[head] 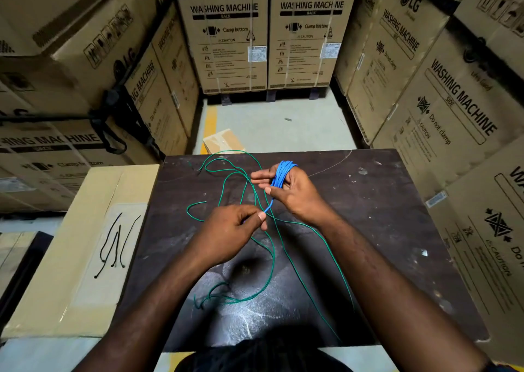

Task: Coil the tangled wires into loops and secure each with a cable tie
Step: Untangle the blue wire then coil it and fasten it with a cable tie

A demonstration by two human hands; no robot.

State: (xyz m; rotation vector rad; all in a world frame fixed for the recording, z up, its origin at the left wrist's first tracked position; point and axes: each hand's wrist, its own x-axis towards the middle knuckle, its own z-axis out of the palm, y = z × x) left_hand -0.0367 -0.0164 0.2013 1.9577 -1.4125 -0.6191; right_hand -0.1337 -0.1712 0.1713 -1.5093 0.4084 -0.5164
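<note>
Status: first wire nearly coiled, nothing tied yet.

- Thin blue plastic-coated wire (284, 170): wound in many turns round the fingers of the right hand (297, 196), held above the dark scuffed worktop (368, 215). Thumb presses the bundle.
- The coil's long axis runs from the thumb away towards the far worktop edge, leaning slightly right. A short free tail points back and left, down to the left hand (229, 232), whose thumb and fingers pinch its end.
- Thin green wire (273, 261): loose and tangled across the worktop, passing under both hands. Not started.
- Black plastic cable ties (116, 244): lying unused on the pale cardboard box (71, 272) left of the worktop.

Left, by my judgement: wind in the blue tail, tie it, then coil and tie the green.
</note>
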